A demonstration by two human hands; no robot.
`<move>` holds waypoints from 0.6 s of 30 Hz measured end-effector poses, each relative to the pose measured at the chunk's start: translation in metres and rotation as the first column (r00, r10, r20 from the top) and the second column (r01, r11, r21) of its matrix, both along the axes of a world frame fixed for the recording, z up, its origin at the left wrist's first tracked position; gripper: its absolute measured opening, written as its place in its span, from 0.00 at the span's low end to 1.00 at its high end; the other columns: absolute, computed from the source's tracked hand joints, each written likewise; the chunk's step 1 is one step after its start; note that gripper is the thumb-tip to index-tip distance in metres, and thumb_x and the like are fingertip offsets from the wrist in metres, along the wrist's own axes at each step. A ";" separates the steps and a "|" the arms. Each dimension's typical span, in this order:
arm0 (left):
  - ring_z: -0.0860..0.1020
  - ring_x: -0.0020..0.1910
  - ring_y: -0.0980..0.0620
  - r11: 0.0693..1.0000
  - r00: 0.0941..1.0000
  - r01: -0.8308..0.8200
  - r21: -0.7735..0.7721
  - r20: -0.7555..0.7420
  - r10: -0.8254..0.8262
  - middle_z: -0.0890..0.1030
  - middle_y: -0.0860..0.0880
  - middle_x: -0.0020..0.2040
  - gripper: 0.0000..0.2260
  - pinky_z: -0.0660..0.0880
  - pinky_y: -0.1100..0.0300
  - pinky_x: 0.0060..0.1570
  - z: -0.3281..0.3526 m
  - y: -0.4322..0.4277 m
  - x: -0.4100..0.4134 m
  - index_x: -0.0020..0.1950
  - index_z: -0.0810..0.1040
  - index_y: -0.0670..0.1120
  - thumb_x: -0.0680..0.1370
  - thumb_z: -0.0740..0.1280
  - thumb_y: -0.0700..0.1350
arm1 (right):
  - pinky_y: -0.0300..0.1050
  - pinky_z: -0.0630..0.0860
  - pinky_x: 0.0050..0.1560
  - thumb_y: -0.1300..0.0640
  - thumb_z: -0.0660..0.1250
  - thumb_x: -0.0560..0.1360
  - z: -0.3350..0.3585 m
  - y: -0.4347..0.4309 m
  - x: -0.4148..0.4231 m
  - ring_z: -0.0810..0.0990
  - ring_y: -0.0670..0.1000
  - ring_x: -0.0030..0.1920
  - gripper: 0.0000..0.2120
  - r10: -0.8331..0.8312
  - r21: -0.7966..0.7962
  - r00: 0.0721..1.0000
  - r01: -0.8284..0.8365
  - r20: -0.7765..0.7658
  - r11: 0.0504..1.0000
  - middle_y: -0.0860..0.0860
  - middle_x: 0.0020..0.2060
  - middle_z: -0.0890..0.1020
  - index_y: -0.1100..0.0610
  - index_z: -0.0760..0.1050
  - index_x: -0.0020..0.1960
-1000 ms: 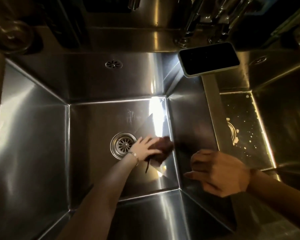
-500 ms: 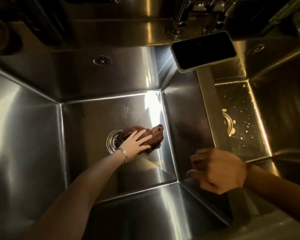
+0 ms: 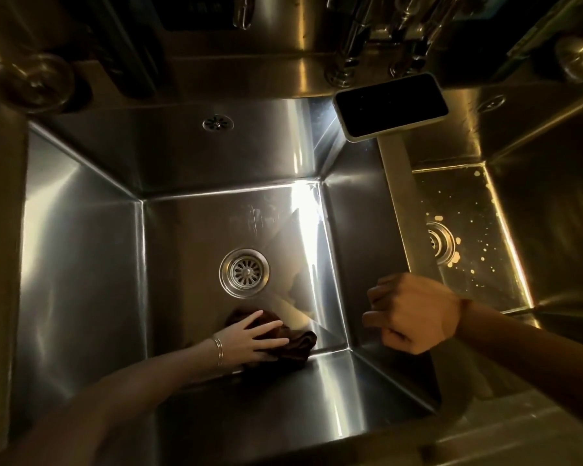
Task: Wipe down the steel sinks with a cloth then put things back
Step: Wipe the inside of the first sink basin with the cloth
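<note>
One dark brown cloth [image 3: 293, 344] lies crumpled on the floor of the left sink [image 3: 81, 247], against the near wall. Its long axis runs left to right, and the bunched end points at the near right corner. The left hand [image 3: 253, 338] presses flat on it, fingers spread. The right hand [image 3: 414, 317] hovers over the divider [image 3: 401, 196], fingers curled into a loose fist. There are two sinks, each with one drain [image 3: 244, 272]. The right sink [image 3: 552, 213] is speckled with pale spots. One phone [image 3: 391, 105] lies at the divider's far end.

The left hand [image 3: 249, 339] slid the cloth [image 3: 297, 344] off the drain [image 3: 244, 273], nearer.
</note>
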State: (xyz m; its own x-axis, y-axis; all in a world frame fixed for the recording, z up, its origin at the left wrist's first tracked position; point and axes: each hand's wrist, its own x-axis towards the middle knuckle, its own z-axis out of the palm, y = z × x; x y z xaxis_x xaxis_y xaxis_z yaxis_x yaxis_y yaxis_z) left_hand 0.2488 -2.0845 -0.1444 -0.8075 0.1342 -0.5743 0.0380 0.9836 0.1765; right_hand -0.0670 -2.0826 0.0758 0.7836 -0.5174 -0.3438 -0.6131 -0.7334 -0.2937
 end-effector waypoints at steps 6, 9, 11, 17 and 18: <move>0.48 0.75 0.38 0.982 0.975 0.171 -0.077 -0.132 -0.180 0.46 0.53 0.78 0.25 0.61 0.38 0.67 -0.037 -0.008 -0.014 0.73 0.56 0.59 0.80 0.56 0.39 | 0.41 0.71 0.38 0.51 0.60 0.70 -0.001 0.001 -0.002 0.76 0.51 0.36 0.10 -0.027 0.019 0.999 0.027 -0.032 0.999 0.49 0.26 0.77 0.53 0.77 0.37; 0.76 0.62 0.44 0.982 0.984 0.162 -0.100 -0.063 -0.169 0.72 0.56 0.69 0.22 0.79 0.57 0.45 -0.027 -0.020 -0.034 0.63 0.70 0.67 0.71 0.70 0.52 | 0.43 0.71 0.40 0.51 0.58 0.70 0.000 0.002 -0.002 0.76 0.52 0.36 0.12 -0.038 0.023 0.998 0.039 -0.041 0.999 0.50 0.27 0.78 0.54 0.78 0.37; 0.80 0.53 0.49 0.990 0.989 0.057 -0.132 -0.126 -0.074 0.77 0.57 0.61 0.19 0.77 0.63 0.33 -0.021 -0.017 -0.044 0.55 0.75 0.67 0.67 0.73 0.54 | 0.43 0.71 0.40 0.51 0.57 0.70 0.000 0.003 0.001 0.76 0.52 0.36 0.13 -0.050 0.033 0.997 0.051 -0.053 0.998 0.51 0.27 0.77 0.55 0.77 0.36; 0.65 0.65 0.37 0.938 0.933 -0.344 -0.039 -0.127 0.337 0.63 0.45 0.70 0.18 0.76 0.52 0.39 0.044 -0.005 -0.067 0.67 0.66 0.53 0.77 0.61 0.42 | 0.47 0.75 0.45 0.54 0.59 0.73 0.018 0.004 0.010 0.78 0.57 0.42 0.12 -0.039 -0.003 0.986 0.039 -0.162 0.999 0.56 0.32 0.80 0.59 0.77 0.41; 0.68 0.63 0.39 0.892 0.879 -0.453 -0.016 -0.175 0.443 0.66 0.46 0.69 0.20 0.76 0.54 0.38 0.064 -0.007 -0.067 0.66 0.69 0.55 0.75 0.66 0.45 | 0.47 0.74 0.49 0.54 0.59 0.74 0.021 0.006 0.012 0.78 0.57 0.46 0.11 -0.026 -0.038 0.984 0.020 -0.177 0.999 0.56 0.36 0.81 0.58 0.77 0.45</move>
State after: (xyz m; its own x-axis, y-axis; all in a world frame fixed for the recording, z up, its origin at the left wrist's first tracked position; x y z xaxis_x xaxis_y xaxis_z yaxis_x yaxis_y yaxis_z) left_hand 0.1816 -2.0918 -0.0801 -0.8566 -0.2916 -0.4257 -0.3853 0.9102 0.1518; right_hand -0.0554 -2.0766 0.0970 0.6998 -0.5492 -0.4568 -0.6698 -0.7268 -0.1523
